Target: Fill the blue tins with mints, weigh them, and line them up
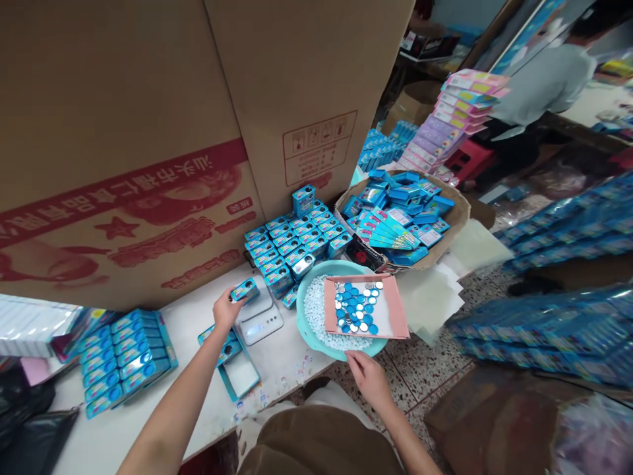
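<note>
My left hand (228, 307) is closed around a small blue box (245, 289) with a dark round spot on it, held above the white table. Below it is an open blue carton (238, 375) with a few such boxes at its far end. A pale phone-like device (261, 326) lies beside it. My right hand (364, 375) has its fingers drawn together at the near rim of a turquoise basin (305, 335). White pellets (316, 310) fill the basin. A pink cardboard tray (395, 307) rests on them, holding blue and silver discs (353, 307).
Rows of blue boxes (291, 241) stand behind the basin. A large brown carton (123, 86) walls off the back left. A cut-down box of blue packets (410, 204) is to the right. Packed blue boxes (128, 356) sit at left. A person (548, 79) is at the far right.
</note>
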Available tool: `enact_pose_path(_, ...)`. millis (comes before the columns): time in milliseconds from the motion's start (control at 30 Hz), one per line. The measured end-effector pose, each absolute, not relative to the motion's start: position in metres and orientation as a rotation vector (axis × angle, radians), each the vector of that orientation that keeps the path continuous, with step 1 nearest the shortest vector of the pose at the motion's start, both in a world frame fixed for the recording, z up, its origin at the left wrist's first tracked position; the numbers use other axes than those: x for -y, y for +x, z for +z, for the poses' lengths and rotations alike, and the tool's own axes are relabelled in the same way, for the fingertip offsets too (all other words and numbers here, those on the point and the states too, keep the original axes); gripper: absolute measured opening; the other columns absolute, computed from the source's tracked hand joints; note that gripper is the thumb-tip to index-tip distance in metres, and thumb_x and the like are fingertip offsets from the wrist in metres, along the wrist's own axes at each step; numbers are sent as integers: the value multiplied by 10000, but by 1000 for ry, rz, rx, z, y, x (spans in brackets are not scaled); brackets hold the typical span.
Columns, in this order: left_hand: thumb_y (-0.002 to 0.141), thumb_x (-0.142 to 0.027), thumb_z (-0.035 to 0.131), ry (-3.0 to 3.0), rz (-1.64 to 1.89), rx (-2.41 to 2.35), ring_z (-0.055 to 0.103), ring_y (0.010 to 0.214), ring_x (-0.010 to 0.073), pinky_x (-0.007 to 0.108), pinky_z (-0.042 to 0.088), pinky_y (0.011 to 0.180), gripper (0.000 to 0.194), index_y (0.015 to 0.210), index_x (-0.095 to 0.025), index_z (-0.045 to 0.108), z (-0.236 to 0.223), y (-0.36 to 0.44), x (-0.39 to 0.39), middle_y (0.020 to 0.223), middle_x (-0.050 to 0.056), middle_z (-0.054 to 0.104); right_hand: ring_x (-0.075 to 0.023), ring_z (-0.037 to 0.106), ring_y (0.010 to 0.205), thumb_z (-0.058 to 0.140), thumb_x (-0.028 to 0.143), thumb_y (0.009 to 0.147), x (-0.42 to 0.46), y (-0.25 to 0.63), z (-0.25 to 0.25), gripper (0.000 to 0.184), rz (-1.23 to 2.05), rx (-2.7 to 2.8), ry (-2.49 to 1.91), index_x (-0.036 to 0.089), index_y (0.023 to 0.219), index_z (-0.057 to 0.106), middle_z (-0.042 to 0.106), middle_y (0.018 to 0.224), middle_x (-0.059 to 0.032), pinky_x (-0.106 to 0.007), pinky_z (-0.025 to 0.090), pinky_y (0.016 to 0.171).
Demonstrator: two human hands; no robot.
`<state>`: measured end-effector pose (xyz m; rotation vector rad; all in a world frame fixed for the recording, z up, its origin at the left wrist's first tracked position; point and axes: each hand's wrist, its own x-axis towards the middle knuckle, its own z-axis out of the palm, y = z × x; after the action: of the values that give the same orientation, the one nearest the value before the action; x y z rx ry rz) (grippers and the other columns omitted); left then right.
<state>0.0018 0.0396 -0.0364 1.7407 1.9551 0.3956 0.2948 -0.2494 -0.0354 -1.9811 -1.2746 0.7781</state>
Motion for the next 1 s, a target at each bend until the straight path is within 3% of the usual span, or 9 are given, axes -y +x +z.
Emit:
enact_pose_path(100,637,-357,675,1760,371,-1851,616,892,239,339,467,791,465,1068,-210,580,-52,-1,-47,975,56,672,-221,657,881,400,376,893,254,295,-38,343,762,1264,-1986,191,945,685,708,957,-104,-322,509,808)
enact_pose_path(300,575,-401,742,1932,429,-1711,519,1129,281,410,392,967,801,1279,-195,421,-55,-24,-40,1192,116,577,-217,659,896,403,380,894,263,292,-42,340,792,1262,-2027,193,949,682,709,969,-100,-325,505,826)
enact_pose_path(1000,620,-418,719,1933,471,-1727,512,1122,280,412,374,988,611,1161,-205,532,-34,-38,-23,1162,92,600,-227,652,889,399,397,894,253,285,-42,353,820,1341,-1964,199,959,684,705,960,-104,-344,502,832)
